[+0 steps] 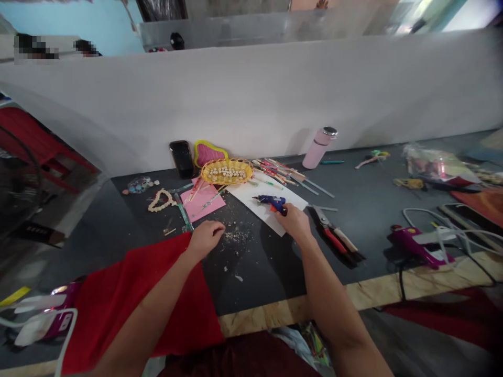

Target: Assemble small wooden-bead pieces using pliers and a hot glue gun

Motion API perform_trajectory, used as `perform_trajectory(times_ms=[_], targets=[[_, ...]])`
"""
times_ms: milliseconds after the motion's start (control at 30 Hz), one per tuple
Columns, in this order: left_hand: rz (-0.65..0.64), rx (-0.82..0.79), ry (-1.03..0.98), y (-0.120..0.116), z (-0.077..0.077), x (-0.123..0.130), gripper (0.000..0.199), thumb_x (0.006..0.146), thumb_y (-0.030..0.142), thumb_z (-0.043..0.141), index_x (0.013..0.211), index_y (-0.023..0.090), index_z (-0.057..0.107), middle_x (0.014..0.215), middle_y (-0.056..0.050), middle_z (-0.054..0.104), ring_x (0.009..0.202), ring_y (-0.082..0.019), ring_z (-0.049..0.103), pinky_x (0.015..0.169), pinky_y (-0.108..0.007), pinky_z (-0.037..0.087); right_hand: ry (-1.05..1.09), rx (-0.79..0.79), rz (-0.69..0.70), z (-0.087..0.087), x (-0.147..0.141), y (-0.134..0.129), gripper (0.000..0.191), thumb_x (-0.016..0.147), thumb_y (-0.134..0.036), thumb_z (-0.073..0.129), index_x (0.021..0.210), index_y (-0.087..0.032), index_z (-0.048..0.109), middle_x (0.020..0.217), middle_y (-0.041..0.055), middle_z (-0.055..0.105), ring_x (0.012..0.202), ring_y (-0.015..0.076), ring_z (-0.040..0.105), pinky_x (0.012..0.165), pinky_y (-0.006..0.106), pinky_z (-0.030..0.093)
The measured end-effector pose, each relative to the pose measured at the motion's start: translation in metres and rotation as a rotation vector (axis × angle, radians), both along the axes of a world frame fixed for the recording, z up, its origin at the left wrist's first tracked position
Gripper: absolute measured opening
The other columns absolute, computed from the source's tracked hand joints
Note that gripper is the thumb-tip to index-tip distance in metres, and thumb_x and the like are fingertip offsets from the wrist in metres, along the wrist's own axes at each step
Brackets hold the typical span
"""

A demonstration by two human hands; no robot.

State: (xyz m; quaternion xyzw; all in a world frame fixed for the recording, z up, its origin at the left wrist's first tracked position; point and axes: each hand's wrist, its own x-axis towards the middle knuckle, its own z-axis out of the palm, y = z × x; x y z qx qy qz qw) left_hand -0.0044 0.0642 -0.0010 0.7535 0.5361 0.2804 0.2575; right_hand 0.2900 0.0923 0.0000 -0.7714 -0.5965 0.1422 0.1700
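My right hand is closed around the handle of a small blue glue gun. Its dark nozzle points left, over a sheet of white paper. My left hand hovers at the corner of a red cloth, fingers curled together; whatever they may hold is too small to make out. Pale crumbs lie scattered on the dark tabletop beside it. Behind the hands sits a yellow woven basket with small whitish beads inside. A heart-shaped loop of beads rests to the left.
Pink paper, a phone, several sticks and a pink bottle stand or lie farther back. Red-handled cutters are right of my right hand. Purple corded devices lie at the right and left edges.
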Motion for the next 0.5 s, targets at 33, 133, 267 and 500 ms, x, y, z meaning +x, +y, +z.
perform_trajectory(times_ms=[33, 133, 267, 500], targets=[[-0.038, 0.015, 0.067, 0.003, 0.002, 0.001, 0.015, 0.073, 0.021, 0.057, 0.080, 0.026, 0.071, 0.081, -0.005, 0.069, 0.081, -0.023, 0.058, 0.077, -0.033, 0.039, 0.064, 0.025, -0.019, -0.001, 0.003, 0.000, 0.032, 0.076, -0.034, 0.053, 0.102, -0.017, 0.061, 0.091, 0.0096, 0.067, 0.087, 0.0248, 0.061, 0.072, 0.031, 0.043], [-0.133, 0.020, 0.168, 0.009, 0.005, 0.003, 0.017, 0.075, 0.022, 0.056, 0.083, 0.025, 0.071, 0.083, -0.005, 0.069, 0.081, -0.022, 0.058, 0.076, -0.032, 0.038, 0.431, 0.125, -0.053, -0.002, 0.010, -0.001, 0.026, 0.074, -0.032, 0.055, 0.094, -0.019, 0.063, 0.079, 0.0041, 0.065, 0.073, 0.0192, 0.061, 0.066, 0.029, 0.044], [-0.138, 0.012, 0.120, 0.021, 0.003, 0.004, 0.013, 0.074, 0.025, 0.059, 0.075, 0.026, 0.072, 0.076, -0.005, 0.068, 0.075, -0.022, 0.057, 0.072, -0.032, 0.037, 1.277, 0.111, -0.125, 0.003, 0.011, -0.004, 0.019, 0.068, -0.032, 0.064, 0.082, -0.019, 0.060, 0.063, -0.0015, 0.057, 0.054, 0.0117, 0.054, 0.053, 0.025, 0.047], [-0.160, 0.062, 0.240, 0.036, -0.002, 0.022, 0.011, 0.072, 0.018, 0.059, 0.074, 0.022, 0.070, 0.074, -0.008, 0.064, 0.077, -0.023, 0.055, 0.075, -0.033, 0.036, 1.648, -0.014, -0.099, 0.010, -0.011, -0.010, 0.014, 0.061, -0.019, 0.065, 0.072, -0.018, 0.057, 0.071, 0.0030, 0.061, 0.060, 0.0122, 0.057, 0.049, 0.023, 0.050]])
